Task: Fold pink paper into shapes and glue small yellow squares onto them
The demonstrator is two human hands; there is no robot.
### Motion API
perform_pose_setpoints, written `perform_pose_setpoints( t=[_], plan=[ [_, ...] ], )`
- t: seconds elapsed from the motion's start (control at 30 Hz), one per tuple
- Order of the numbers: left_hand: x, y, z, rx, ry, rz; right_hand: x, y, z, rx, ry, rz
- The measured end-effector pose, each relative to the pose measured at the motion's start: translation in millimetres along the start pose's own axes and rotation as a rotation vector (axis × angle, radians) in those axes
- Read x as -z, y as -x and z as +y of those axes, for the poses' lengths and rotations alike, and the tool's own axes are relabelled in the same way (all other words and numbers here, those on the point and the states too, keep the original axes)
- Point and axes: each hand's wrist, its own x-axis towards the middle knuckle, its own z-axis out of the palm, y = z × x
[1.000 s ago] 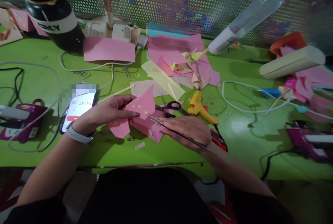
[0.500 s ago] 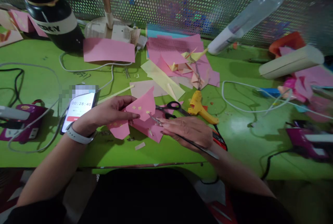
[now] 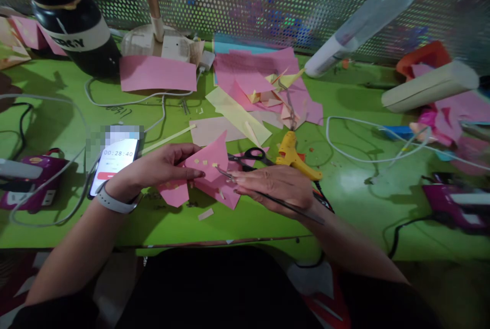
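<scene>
My left hand (image 3: 174,163) is closed on a folded pink paper piece (image 3: 209,153), its thumb across the front. Small pale yellow squares (image 3: 196,161) lie in a row on that paper. In my right hand (image 3: 281,188) is a pair of slim metal tweezers (image 3: 268,197), with the rear end reaching back past the wrist. Their bent tip touches or nearly touches the rightmost square. Under the hands lies more pink paper (image 3: 225,197). Black-handled scissors (image 3: 254,154) rest just behind my right hand, their blades partly covered by the paper.
A yellow glue gun (image 3: 296,158) lies right of the scissors. Left of my hands is a phone (image 3: 115,158) showing a timer. Pink sheets (image 3: 252,66) and yellow strips (image 3: 241,115) lie behind. White cables (image 3: 356,153) cross the green table; a black bottle (image 3: 76,28) stands back left.
The tweezers' tip stays at the rightmost square, and both hands hold nearly the same pose. The view has shifted slightly. A dim shape, possibly another person's hand, has appeared at the left edge.
</scene>
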Motion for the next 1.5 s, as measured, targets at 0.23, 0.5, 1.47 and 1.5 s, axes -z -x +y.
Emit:
perform_pose_setpoints(
  t=[0.23, 0.5, 1.47, 1.5],
  plan=[
    [0.3, 0.4, -0.9, 0.032, -0.014, 0.011, 0.0, 1.2, 0.6, 0.000, 0.005, -0.008],
    [-0.2, 0.1, 2.4, 0.024, -0.053, 0.005, -0.4, 0.5, 0.6, -0.015, 0.000, -0.003],
    [-3.1, 1.6, 2.4, 0.045, -0.061, 0.000, 2.2, 1.5, 1.9, -0.012, -0.010, -0.031],
    [-3.0, 1.6, 2.2, 0.049, -0.061, -0.001, 2.3, 1.4, 2.0, -0.016, -0.013, -0.037]
  ],
)
